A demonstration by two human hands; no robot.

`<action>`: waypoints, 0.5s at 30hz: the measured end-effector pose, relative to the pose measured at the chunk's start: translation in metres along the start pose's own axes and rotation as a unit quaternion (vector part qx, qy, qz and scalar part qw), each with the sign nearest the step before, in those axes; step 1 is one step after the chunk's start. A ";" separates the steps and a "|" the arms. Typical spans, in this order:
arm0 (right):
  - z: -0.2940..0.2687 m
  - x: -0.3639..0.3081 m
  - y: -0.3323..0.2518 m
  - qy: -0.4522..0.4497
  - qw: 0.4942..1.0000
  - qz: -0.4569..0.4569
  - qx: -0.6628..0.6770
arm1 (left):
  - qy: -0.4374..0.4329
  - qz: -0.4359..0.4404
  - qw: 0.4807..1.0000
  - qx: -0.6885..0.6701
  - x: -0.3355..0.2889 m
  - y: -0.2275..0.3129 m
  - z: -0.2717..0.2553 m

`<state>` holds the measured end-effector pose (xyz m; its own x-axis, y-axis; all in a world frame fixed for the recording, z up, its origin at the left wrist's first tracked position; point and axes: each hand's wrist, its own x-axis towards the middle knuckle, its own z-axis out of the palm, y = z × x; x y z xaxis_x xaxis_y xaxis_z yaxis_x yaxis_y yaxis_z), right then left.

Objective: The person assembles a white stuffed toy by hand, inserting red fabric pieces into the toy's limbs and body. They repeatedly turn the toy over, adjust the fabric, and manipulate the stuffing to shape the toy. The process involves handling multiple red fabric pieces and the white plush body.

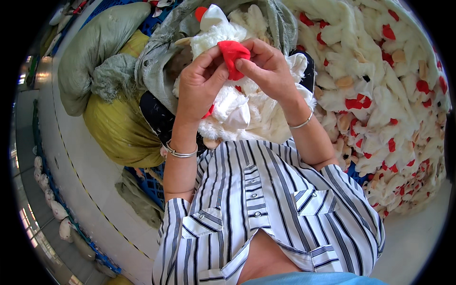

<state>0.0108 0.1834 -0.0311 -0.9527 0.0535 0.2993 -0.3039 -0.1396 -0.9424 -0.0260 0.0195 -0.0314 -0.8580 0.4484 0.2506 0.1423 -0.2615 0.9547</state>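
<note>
Between my two hands is a small red fabric piece [232, 58], raised above my lap. My left hand [202, 78] pinches its left edge between thumb and fingers. On the other side my right hand [270, 71] grips it, the thumb pressing on its front. Under the hands lies white plush fabric [228, 107] with long pile and some red and tan parts, spread over my lap. An opened grey-green woven sack [164, 61] surrounds it at the back and left. Whether the red piece is joined to the plush behind it, I cannot tell.
A large heap of white plush skins [375, 95] with red and tan patches fills the right side. At the left stand a full grey-green sack [90, 52] and a yellow-olive sack [118, 126]. Blue plastic crates [146, 183] show beneath. A pale floor [95, 166] stretches along the left.
</note>
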 end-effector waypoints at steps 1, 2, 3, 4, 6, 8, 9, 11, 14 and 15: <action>-0.002 0.000 -0.002 -0.009 1.000 0.017 0.004 | 0.001 -0.015 1.000 -0.026 0.001 0.002 0.002; -0.004 0.001 -0.003 -0.019 0.999 0.034 0.008 | -0.008 -0.027 0.999 -0.031 0.002 0.005 0.004; -0.006 0.001 -0.004 -0.022 0.999 0.035 -0.007 | -0.017 -0.039 0.998 -0.035 0.004 0.008 0.006; -0.009 0.001 -0.003 -0.028 0.999 0.039 -0.023 | -0.022 -0.051 0.998 -0.042 0.003 0.008 0.007; -0.015 0.001 -0.005 -0.005 0.998 0.027 -0.055 | -0.022 -0.051 0.997 0.048 0.004 0.007 -0.001; -0.023 0.004 -0.007 0.053 0.995 -0.002 -0.083 | -0.004 -0.050 0.995 0.082 0.003 0.009 -0.010; -0.032 0.006 -0.003 0.063 0.994 -0.008 -0.094 | 0.013 -0.047 0.996 0.071 0.003 0.012 -0.014; -0.024 0.004 -0.005 0.069 0.997 -0.017 -0.031 | 0.028 -0.009 0.997 0.075 0.005 0.013 -0.015; -0.015 0.006 -0.005 0.055 0.998 -0.037 0.024 | 0.035 0.048 0.998 0.020 0.010 0.007 -0.012; -0.014 0.007 -0.007 0.052 0.998 -0.041 0.014 | 0.043 0.050 0.998 0.007 0.010 0.007 -0.011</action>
<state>0.0066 0.1983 -0.0247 -0.9187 0.1673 0.3578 -0.3832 -0.1580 -0.9100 -0.0389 0.0131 -0.0240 -0.8782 0.3449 0.3313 0.2367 -0.2885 0.9278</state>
